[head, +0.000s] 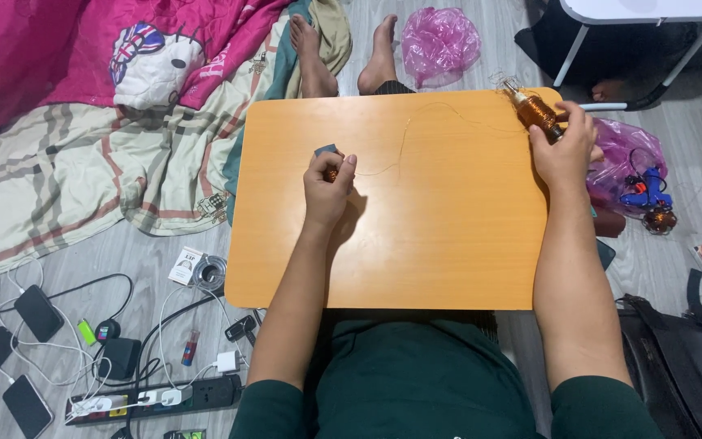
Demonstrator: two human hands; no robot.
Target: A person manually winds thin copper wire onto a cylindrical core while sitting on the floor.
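The left hand (328, 185) rests on the orange counter (416, 260). Its grip is pressed together, pinching a small dark blue piece (326, 150) and a little coppery bit under the thumb. A thin wire (406, 138) runs from this grip across the counter to the other grip. The right hand (564, 149) is at the far corner of the counter. Its grip is closed around a spool of copper wire (534, 110), which sticks out above the fingers. Just past that grip, off the counter, a blue glue gun (646, 189) lies on a pink plastic bag (631, 146) on the floor.
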